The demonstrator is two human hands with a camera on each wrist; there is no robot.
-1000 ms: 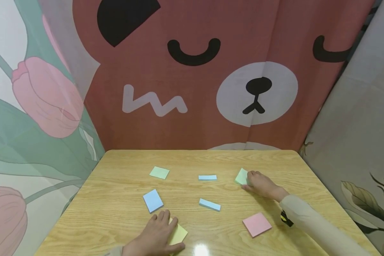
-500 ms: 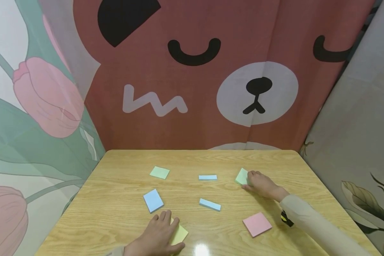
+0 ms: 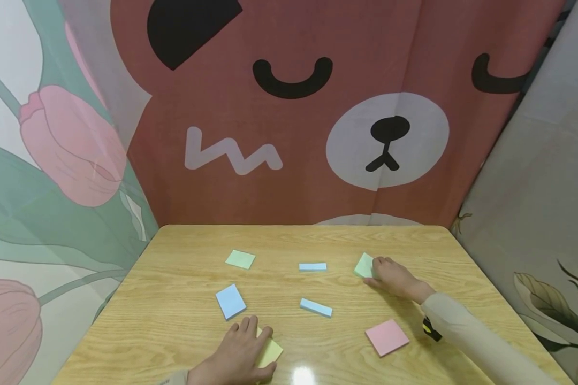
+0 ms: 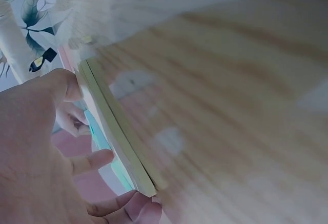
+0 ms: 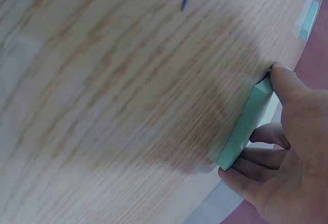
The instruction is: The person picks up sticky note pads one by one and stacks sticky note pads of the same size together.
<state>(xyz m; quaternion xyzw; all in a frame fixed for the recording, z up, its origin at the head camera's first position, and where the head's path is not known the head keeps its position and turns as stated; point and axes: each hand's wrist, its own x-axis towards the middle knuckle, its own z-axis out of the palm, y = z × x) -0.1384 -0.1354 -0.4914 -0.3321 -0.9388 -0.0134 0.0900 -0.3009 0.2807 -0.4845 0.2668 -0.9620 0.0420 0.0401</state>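
And here we are, with the slanted blue strip pad [image 3: 316, 308] as our marker on the wood-grain table [image 3: 139, 331]! Nearer the person and left of that marker, the left hand [image 3: 236, 350] has the yellow sticky-note pad [image 3: 270, 352], thumb at one edge and fingertips at the opposite one: it's gripped. Beyond the marker and to its right, the right hand [image 3: 395, 278] pinches the mint-green sticky-note pad [image 3: 364, 266] between thumb and fingers (the right wrist view shows both ends covered nicely). Both pads sit down on the wood.

Directly beyond the marker lies the straight blue strip pad [image 3: 312, 267]; left of it, the square blue pad [image 3: 230, 302]; farther out and left, the pale-green pad [image 3: 240, 259]. Nearer and right comes the pink pad [image 3: 387, 338], with a beige sleeve [image 3: 477, 331] stretching farther right.
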